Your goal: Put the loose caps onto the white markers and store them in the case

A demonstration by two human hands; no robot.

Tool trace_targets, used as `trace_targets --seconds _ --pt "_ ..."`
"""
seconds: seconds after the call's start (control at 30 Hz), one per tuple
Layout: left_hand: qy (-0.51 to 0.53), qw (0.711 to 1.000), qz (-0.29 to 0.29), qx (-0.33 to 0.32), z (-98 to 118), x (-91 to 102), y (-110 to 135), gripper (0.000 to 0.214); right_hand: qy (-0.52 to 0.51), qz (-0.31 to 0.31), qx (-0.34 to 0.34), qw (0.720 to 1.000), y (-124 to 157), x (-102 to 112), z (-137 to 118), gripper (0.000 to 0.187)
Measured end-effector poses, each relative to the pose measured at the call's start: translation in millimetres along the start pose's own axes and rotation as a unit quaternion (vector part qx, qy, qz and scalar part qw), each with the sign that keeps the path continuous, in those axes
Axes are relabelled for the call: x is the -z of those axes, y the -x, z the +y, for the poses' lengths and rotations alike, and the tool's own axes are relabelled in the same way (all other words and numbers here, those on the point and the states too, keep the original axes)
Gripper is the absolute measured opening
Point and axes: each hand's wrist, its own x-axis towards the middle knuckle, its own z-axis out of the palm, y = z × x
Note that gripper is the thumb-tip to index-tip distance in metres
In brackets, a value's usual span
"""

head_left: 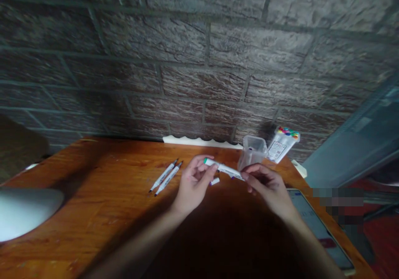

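Rough wall blocks (224, 79) back the wooden worktop (118, 167). Over it, near a clear container (253, 149), the left hand (193, 184) pinches a green-ended marker (228, 171) near its green tip while the right hand (268, 184) holds the opposite end. The step looks like working at that opposite end, capping or uncapping, I can't tell; the next move calls for a firm left grip and straight alignment.

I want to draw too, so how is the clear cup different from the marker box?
The marker box is packed with bright-ended markers; the clear cup shows no such bunch. The box has a printed label; I see none on the cup. The right hand partly hides the cup; the box stands farther right. Both stand on the table.
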Motion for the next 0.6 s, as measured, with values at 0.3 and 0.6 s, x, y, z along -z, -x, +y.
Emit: trace_targets --seconds 0.3,0.6 --pt "-0.102 0.993 -0.04 -0.039 -7 12.7 -6 0.034 0.02 -0.124 0.016 0.992 10 -14 -10 0.027" --pt "-0.497 0.827 -0.249 -0.081 -12 44.8 -18 0.025 0.288 0.165 0.147 0.932 -62 18 -62 0.025"
